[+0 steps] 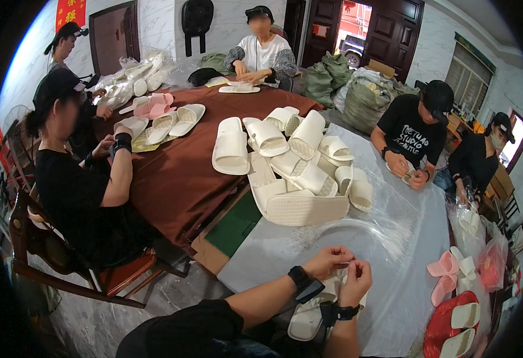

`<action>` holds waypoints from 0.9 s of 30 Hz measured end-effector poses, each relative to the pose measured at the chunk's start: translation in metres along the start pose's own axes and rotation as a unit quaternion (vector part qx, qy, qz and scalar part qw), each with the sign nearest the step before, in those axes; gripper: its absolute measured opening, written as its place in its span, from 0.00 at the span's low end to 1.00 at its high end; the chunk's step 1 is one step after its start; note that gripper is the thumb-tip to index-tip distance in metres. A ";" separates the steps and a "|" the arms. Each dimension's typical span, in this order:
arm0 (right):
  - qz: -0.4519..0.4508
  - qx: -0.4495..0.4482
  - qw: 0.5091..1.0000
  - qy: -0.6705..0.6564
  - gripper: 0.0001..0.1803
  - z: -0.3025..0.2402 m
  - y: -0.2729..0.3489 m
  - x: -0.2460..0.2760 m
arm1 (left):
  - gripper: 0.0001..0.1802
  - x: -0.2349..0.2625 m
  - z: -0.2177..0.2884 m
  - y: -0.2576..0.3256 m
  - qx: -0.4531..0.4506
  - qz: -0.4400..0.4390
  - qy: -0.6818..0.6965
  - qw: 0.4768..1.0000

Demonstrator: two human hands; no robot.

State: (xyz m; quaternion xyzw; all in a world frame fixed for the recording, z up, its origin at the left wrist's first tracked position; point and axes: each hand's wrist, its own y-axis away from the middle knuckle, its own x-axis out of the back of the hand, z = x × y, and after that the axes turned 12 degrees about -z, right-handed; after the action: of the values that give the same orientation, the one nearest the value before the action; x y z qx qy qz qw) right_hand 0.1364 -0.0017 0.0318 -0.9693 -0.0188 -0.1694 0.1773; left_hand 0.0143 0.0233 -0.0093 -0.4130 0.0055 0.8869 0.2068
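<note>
My left hand [331, 261] and my right hand [356, 283] meet above the near end of the table. Fingertips of both are pinched together, almost touching; whatever is between them is too small to make out. Beneath my hands and wrists lies a pair of cream slippers, with the toe of one slipper [305, 322] showing and the rest partly covered by my arms. Just beyond my hands is a bundle of thin clear plastic strands [363, 230]. Farther off, a heap of cream slippers [306, 173] is piled up, one lying on its side with its patterned sole [306, 209] toward me.
Pink slippers [443, 276] and a red bag [452, 325] with cream slippers sit at the right edge. Across the grey-covered table, a person in black [413, 128] handles something small. Others work around the brown cloth [178, 167]. Stuffed sacks [366, 98] stand behind.
</note>
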 end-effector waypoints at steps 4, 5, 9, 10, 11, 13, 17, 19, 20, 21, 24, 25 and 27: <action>-0.030 0.024 0.998 0.050 0.04 -0.024 0.000 0.012 | 0.08 -0.002 0.001 0.002 -0.034 0.037 -0.002 0.999; -0.038 0.052 0.995 0.076 0.05 -0.031 0.002 0.015 | 0.09 -0.003 0.003 0.003 -0.037 0.047 -0.026 0.998; -0.045 0.180 0.959 0.213 0.07 -0.052 0.023 0.040 | 0.08 -0.008 0.009 0.006 -0.049 0.050 -0.095 0.993; -0.095 0.150 0.963 0.203 0.07 -0.054 0.034 0.047 | 0.07 -0.011 0.011 0.007 -0.062 0.053 -0.148 0.986; -0.144 0.118 0.963 0.193 0.07 -0.057 0.044 0.055 | 0.07 -0.013 0.013 0.008 -0.076 0.054 -0.201 0.975; -0.193 0.113 0.954 0.199 0.05 -0.067 0.061 0.067 | 0.06 -0.011 0.017 0.009 -0.084 0.056 -0.257 0.961; -0.317 0.053 0.917 0.237 0.10 -0.072 0.091 0.081 | 0.07 -0.021 0.027 0.014 -0.139 0.093 -0.344 0.924; -0.327 0.099 0.892 0.297 0.13 -0.064 0.092 0.077 | 0.06 -0.040 0.034 0.015 -0.126 0.089 -0.343 0.927; -0.331 0.090 0.892 0.295 0.13 -0.063 0.089 0.068 | 0.06 -0.044 0.040 0.018 -0.126 0.091 -0.353 0.923; -0.337 0.099 0.889 0.292 0.15 -0.060 0.086 0.063 | 0.06 -0.046 0.042 0.021 -0.117 0.091 -0.346 0.926; -0.341 0.113 0.877 0.320 0.23 -0.038 0.084 0.049 | 0.05 -0.052 0.048 0.038 -0.135 0.100 -0.397 0.902; -0.365 0.066 0.873 0.316 0.26 -0.040 0.083 0.045 | 0.05 -0.051 0.051 0.043 -0.135 0.105 -0.399 0.901; -0.336 0.103 0.876 0.329 0.27 -0.025 0.084 0.035 | 0.06 -0.059 0.051 0.049 -0.159 0.099 -0.484 0.855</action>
State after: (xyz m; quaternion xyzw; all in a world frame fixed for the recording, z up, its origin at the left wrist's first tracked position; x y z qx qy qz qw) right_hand 0.1693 -0.0895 0.0368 -0.7691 -0.3015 -0.5252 0.2043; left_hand -0.0075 -0.0337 0.0594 0.0444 -0.1953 0.9794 0.0262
